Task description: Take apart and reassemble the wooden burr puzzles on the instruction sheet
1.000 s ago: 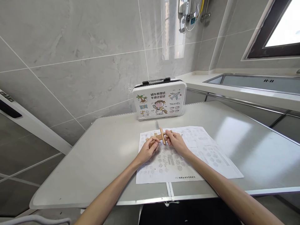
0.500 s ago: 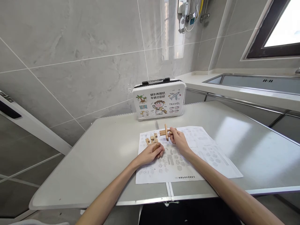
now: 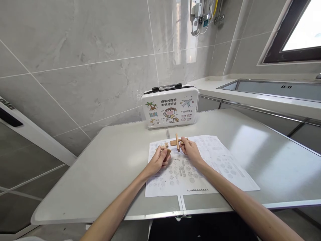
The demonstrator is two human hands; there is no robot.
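Note:
My right hand (image 3: 190, 149) is closed on crossed wooden puzzle pieces (image 3: 177, 143), one bar upright across another that lies sideways. In my left hand (image 3: 158, 159), pinched between thumb and fingers, is a single wooden puzzle piece (image 3: 169, 152) with its end pointing right. The two hands are close together but apart, above a printed paper sheet (image 3: 213, 177) with small diagrams. Behind the left fingers a notched wooden piece (image 3: 166, 145) shows on the sheet; other pieces there are mostly hidden by the hand.
A white hard case (image 3: 170, 107) with cartoon prints and a black handle stands at the table's back. The grey folding table (image 3: 120, 160) reaches the tiled wall. To the right, a counter holds a sink (image 3: 271, 89), below a window (image 3: 302, 30).
My left hand has turned and drawn slightly left, raising its wooden piece so that the end shows. It now covers several loose pieces seen before. The right hand barely moved.

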